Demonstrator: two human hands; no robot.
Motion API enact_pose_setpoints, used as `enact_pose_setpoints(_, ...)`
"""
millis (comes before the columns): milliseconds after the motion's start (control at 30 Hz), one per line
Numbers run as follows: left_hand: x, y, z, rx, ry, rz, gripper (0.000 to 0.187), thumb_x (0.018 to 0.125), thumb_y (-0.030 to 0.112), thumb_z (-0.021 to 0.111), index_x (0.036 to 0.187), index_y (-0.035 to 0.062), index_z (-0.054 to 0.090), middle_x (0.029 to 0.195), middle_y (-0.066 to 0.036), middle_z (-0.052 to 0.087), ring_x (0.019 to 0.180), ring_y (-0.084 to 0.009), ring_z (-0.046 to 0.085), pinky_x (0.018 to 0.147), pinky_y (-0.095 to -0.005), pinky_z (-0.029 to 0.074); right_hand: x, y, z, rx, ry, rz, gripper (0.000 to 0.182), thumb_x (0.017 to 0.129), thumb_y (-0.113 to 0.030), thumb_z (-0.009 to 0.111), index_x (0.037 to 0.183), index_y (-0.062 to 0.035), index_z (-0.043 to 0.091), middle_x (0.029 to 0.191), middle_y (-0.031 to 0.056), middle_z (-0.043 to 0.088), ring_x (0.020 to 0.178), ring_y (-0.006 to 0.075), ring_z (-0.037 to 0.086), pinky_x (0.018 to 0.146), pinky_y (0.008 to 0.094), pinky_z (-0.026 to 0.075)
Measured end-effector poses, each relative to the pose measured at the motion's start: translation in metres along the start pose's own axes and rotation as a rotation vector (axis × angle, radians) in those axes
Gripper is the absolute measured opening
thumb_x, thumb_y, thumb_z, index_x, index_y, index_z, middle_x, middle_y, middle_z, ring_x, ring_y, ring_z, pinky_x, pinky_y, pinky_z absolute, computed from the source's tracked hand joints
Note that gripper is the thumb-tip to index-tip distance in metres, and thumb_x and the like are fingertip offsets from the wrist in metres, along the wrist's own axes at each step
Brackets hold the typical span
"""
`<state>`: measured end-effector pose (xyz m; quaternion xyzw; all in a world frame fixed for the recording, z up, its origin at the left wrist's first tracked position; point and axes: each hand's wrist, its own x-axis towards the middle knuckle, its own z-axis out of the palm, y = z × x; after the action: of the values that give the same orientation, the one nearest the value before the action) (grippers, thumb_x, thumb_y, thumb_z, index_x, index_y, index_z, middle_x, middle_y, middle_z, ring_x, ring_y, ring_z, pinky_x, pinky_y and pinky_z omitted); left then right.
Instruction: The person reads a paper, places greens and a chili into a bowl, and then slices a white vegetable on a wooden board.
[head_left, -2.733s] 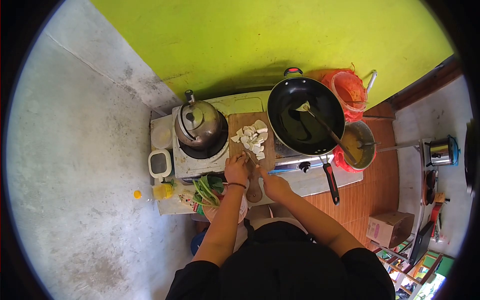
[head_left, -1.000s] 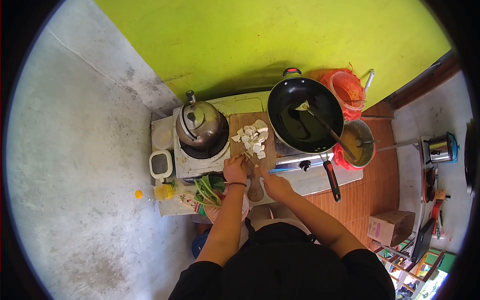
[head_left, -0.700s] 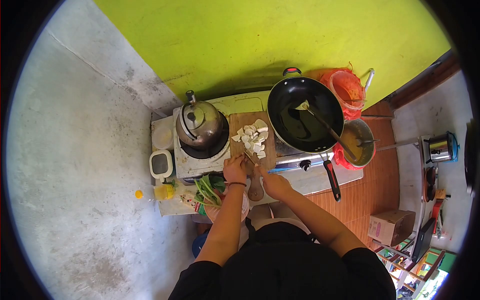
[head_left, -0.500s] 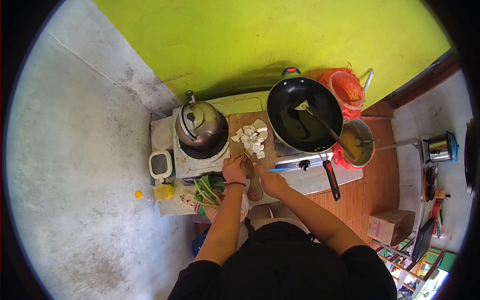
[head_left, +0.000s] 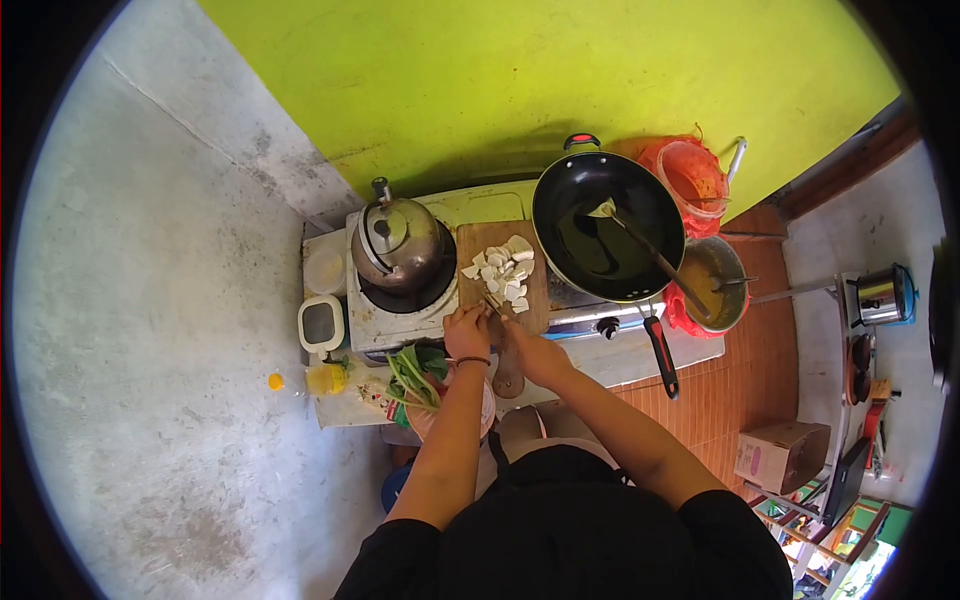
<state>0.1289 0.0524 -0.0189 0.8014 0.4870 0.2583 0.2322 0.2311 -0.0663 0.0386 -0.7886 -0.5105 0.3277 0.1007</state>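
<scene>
A wooden cutting board lies across the stove, its handle toward me. White sliced pieces are heaped on its far half. My right hand is closed around the handle of a knife, whose blade points away and slightly left on the board. My left hand rests at the board's near left edge, fingers bent and pressed together beside the blade. What sits under those fingertips is too small and covered to make out.
A metal kettle stands on the left burner. To the right, a black wok holds a spatula, its handle jutting toward me. Leafy greens sit by my left forearm. A pot of yellowish liquid is beyond the wok.
Both hands stay at almost the same place on the board, with the knife shifted only slightly. The heap of white pieces looks much the same.
</scene>
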Motion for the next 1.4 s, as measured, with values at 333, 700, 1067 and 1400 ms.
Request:
enact_pose_setpoints(333, -0.001, -0.012, 0.009, -0.12, -0.046, -0.112, 0.015, 0.079, 0.011, 0.071, 0.094, 0.0092, 0.076, 0.096, -0.006, 0.07, 0.092, -0.0297, 0.055, 0.085, -0.0375, 0.046, -0.019, 0.014, -0.001, 0.129, 0.044, -0.084, 0.055, 0.09, -0.015, 0.049, 0.142, -0.0161, 0.031, 0.088, 0.0255, 0.065, 0.085, 0.0433, 0.064, 0.074, 0.0539, 0.05)
enact_pose_setpoints(700, -0.004, -0.011, 0.006, -0.169, -0.032, -0.138, 0.016, 0.077, 0.011, 0.073, 0.093, 0.0082, 0.076, 0.096, -0.006, 0.072, 0.094, -0.0283, 0.057, 0.088, -0.0358, 0.046, -0.017, 0.012, 0.007, 0.087, 0.031, -0.046, 0.058, 0.091, -0.013, 0.049, 0.145, -0.0189, 0.028, 0.09, 0.0242, 0.066, 0.084, 0.0425, 0.064, 0.073, 0.0539, 0.05)
enact_pose_setpoints(1067, -0.005, -0.009, 0.004, -0.129, -0.017, -0.072, 0.014, 0.08, 0.011, 0.071, 0.093, 0.0104, 0.076, 0.096, -0.003, 0.072, 0.091, -0.0262, 0.058, 0.085, -0.0333, 0.047, -0.009, -0.001, 0.008, 0.05, 0.016, 0.006, 0.058, 0.09, -0.015, 0.047, 0.144, -0.0195, 0.027, 0.087, 0.0251, 0.066, 0.082, 0.044, 0.065, 0.072, 0.0535, 0.051)
enact_pose_setpoints(1400, -0.006, -0.008, 0.003, -0.14, -0.021, -0.028, 0.016, 0.078, 0.01, 0.072, 0.094, 0.0099, 0.075, 0.093, -0.005, 0.07, 0.094, -0.0287, 0.056, 0.087, -0.0369, 0.046, -0.012, 0.015, -0.006, 0.046, 0.011, -0.023, 0.06, 0.09, -0.013, 0.05, 0.146, -0.0198, 0.027, 0.093, 0.0229, 0.065, 0.084, 0.0415, 0.065, 0.073, 0.0525, 0.051)
